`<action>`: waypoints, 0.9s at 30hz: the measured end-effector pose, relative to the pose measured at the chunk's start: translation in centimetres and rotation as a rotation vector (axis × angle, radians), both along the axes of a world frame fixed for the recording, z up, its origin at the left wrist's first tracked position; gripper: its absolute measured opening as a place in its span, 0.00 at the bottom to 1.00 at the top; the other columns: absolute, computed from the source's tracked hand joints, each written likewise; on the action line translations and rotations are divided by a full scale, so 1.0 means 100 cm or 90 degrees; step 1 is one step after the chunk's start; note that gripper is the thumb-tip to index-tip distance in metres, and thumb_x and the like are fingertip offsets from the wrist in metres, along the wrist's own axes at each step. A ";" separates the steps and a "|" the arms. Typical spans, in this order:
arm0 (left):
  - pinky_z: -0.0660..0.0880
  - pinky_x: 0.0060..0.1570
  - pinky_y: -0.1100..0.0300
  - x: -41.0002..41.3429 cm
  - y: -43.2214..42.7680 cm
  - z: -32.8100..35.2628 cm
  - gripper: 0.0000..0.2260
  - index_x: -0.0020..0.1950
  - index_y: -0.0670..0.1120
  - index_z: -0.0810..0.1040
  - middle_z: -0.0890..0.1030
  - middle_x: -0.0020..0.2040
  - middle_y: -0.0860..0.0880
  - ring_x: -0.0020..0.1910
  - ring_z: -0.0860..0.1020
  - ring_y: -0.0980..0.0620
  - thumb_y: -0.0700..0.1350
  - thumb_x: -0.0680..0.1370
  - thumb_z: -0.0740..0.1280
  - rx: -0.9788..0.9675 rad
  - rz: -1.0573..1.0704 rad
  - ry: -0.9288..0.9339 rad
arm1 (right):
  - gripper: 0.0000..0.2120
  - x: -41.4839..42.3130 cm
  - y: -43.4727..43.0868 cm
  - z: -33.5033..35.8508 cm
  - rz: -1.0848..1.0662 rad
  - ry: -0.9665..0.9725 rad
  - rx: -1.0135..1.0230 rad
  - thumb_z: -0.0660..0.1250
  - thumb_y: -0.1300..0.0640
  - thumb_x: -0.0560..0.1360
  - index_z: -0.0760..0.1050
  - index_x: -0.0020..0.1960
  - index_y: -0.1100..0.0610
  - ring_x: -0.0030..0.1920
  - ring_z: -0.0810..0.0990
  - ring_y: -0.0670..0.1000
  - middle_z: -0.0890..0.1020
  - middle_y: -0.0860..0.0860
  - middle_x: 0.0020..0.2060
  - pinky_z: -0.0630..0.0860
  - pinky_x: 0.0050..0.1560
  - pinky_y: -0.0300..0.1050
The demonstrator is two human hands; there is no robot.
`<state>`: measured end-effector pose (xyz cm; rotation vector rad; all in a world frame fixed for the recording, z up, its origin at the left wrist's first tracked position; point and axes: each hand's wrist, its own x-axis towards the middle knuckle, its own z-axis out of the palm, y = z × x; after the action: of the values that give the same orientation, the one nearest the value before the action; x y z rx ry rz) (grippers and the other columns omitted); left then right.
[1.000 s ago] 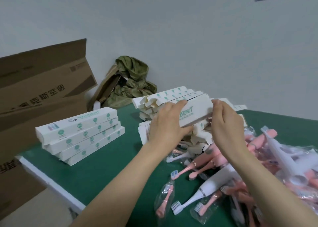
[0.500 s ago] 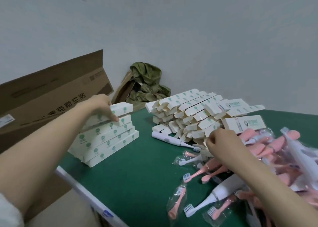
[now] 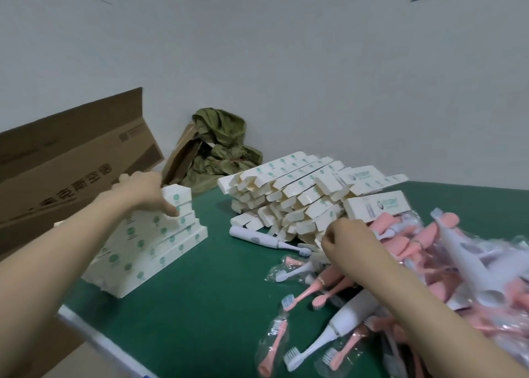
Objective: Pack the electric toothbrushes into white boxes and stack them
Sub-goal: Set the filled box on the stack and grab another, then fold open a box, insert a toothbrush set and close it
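A stack of closed white boxes (image 3: 148, 248) with green dots stands at the table's left. My left hand (image 3: 143, 193) rests on its top box, fingers stretched down over the stack's right end. Behind the middle lies a heap of empty white boxes (image 3: 292, 194) with their flaps open. A white electric toothbrush (image 3: 257, 238) lies loose in front of that heap. My right hand (image 3: 349, 243) is curled at the edge of a pile of pink toothbrushes (image 3: 400, 240) in clear bags; what its fingers hold is hidden. Another white toothbrush (image 3: 343, 320) lies under my right forearm.
The green table (image 3: 214, 291) has a white front edge (image 3: 94, 340) at the lower left. A large brown cardboard carton (image 3: 71, 154) stands beyond the stack on the left. A crumpled olive cloth bag (image 3: 220, 145) sits against the wall behind the table.
My left hand carried a white box from the middle to the left stack and set it on top. My right hand dropped to the toothbrush pile. The view swung left.
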<state>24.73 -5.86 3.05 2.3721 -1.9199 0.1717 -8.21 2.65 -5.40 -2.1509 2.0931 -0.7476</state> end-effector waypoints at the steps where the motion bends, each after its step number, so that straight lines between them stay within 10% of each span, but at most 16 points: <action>1: 0.71 0.53 0.50 -0.013 0.000 0.000 0.33 0.64 0.46 0.69 0.74 0.60 0.42 0.58 0.71 0.40 0.61 0.67 0.74 -0.058 -0.029 -0.020 | 0.15 -0.002 0.000 0.000 -0.002 -0.006 0.003 0.58 0.60 0.76 0.66 0.31 0.59 0.28 0.68 0.51 0.71 0.52 0.28 0.65 0.28 0.42; 9: 0.67 0.52 0.61 -0.196 -0.004 -0.035 0.18 0.64 0.47 0.75 0.77 0.60 0.48 0.57 0.73 0.52 0.51 0.75 0.68 -0.238 -0.449 0.315 | 0.08 -0.040 -0.003 0.016 -0.040 0.008 0.032 0.60 0.60 0.75 0.77 0.44 0.59 0.42 0.79 0.53 0.80 0.54 0.42 0.78 0.45 0.48; 16: 0.67 0.60 0.52 -0.307 -0.030 -0.057 0.23 0.66 0.47 0.73 0.74 0.61 0.46 0.64 0.67 0.44 0.58 0.75 0.65 -0.192 -0.510 0.234 | 0.11 -0.072 0.008 0.028 -0.096 0.150 -0.011 0.60 0.55 0.77 0.75 0.57 0.53 0.59 0.70 0.53 0.74 0.51 0.55 0.67 0.48 0.45; 20: 0.65 0.55 0.53 -0.323 -0.037 -0.047 0.15 0.58 0.50 0.79 0.78 0.57 0.48 0.59 0.71 0.45 0.56 0.76 0.65 -0.272 -0.490 0.122 | 0.10 -0.090 0.012 0.034 -0.133 0.153 0.008 0.59 0.54 0.77 0.77 0.52 0.54 0.55 0.75 0.51 0.79 0.49 0.52 0.58 0.39 0.45; 27: 0.68 0.53 0.62 -0.288 -0.015 -0.048 0.14 0.62 0.46 0.76 0.77 0.57 0.50 0.56 0.74 0.52 0.47 0.77 0.66 -0.398 -0.587 0.332 | 0.10 -0.095 0.010 0.037 -0.183 0.019 -0.017 0.59 0.54 0.77 0.77 0.45 0.56 0.46 0.77 0.53 0.82 0.51 0.42 0.66 0.48 0.46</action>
<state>-4.09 -7.32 -1.71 0.9021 -2.0393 0.0549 -17.72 3.63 -1.66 -1.9063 2.4537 -0.7732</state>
